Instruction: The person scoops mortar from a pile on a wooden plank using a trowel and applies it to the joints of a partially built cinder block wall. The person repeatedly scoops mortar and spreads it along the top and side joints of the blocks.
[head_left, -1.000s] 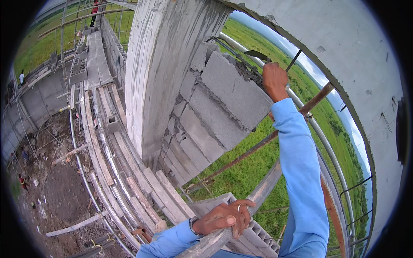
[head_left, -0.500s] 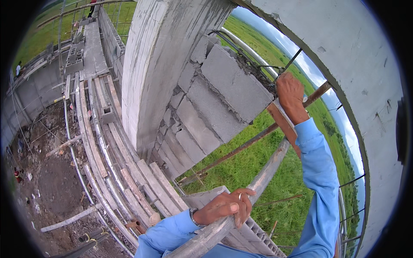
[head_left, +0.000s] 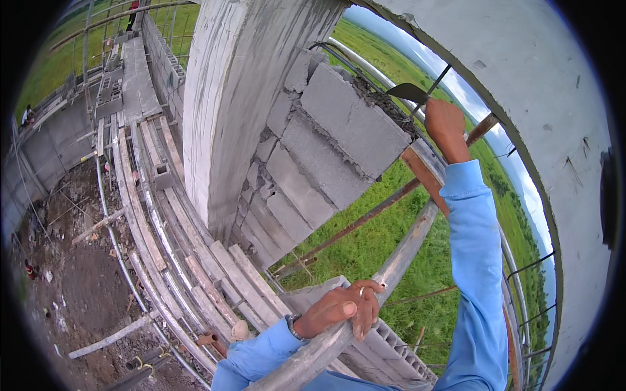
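My left hand [head_left: 349,309], with a ring and a wristwatch, is wrapped over a round wooden pole [head_left: 401,255] that slants up to the right. Farther up, my right hand [head_left: 446,128] is closed on a trowel [head_left: 409,93]. Its dark pointed blade sticks out to the left above the top of the concrete block wall [head_left: 326,153]. Grey mortar [head_left: 385,111] lies along that top edge. A wooden board [head_left: 425,171] stands against the wall's end, just below my right wrist.
A pale concrete column [head_left: 225,98] rises left of the blocks. Scaffold planks [head_left: 195,251] run along the left, high above rubble-strewn ground [head_left: 85,274]. A concrete beam [head_left: 521,72] with rebar under it curves overhead at right. Hollow blocks [head_left: 109,98] stand on the far walkway.
My right hand has turned and drawn slightly back from the wall top, bringing the trowel blade into plain sight. My left hand keeps its hold on the pole.
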Motion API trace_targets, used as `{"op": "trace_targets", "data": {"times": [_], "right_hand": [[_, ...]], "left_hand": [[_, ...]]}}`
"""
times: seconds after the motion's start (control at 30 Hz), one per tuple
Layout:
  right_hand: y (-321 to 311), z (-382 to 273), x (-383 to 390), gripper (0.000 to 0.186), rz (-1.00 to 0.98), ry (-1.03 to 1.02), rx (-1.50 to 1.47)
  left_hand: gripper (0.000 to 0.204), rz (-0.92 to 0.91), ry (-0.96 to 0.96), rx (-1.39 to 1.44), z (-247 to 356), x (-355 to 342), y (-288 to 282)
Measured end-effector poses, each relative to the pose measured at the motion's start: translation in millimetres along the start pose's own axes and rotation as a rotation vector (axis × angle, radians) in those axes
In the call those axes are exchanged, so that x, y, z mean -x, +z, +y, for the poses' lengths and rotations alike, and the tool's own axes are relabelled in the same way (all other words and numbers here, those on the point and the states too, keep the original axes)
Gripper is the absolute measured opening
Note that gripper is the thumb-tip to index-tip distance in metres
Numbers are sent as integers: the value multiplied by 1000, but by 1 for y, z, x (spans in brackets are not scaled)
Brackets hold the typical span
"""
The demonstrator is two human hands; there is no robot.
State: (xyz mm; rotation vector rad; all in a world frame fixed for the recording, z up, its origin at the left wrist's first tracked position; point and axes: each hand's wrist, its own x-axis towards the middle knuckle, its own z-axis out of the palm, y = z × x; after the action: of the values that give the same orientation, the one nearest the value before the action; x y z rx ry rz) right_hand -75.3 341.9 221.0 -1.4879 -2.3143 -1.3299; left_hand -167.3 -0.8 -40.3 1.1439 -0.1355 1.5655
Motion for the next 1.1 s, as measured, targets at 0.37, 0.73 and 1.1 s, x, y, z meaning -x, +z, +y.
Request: {"op": "trace_targets", "data": {"times": [0.37, 0.73, 1.1], "right_hand": [[33, -13, -15, 25, -16, 119, -333], [43, -17, -69, 31, -170, 94, -368], [36, -16, -101, 26, -257, 389, -727]], "left_hand": [[56, -32, 21, -14, -1, -4, -2], [59, -18, -65, -23, 4, -8, -2], [56, -45, -31, -35, 0, -6, -4]]}}
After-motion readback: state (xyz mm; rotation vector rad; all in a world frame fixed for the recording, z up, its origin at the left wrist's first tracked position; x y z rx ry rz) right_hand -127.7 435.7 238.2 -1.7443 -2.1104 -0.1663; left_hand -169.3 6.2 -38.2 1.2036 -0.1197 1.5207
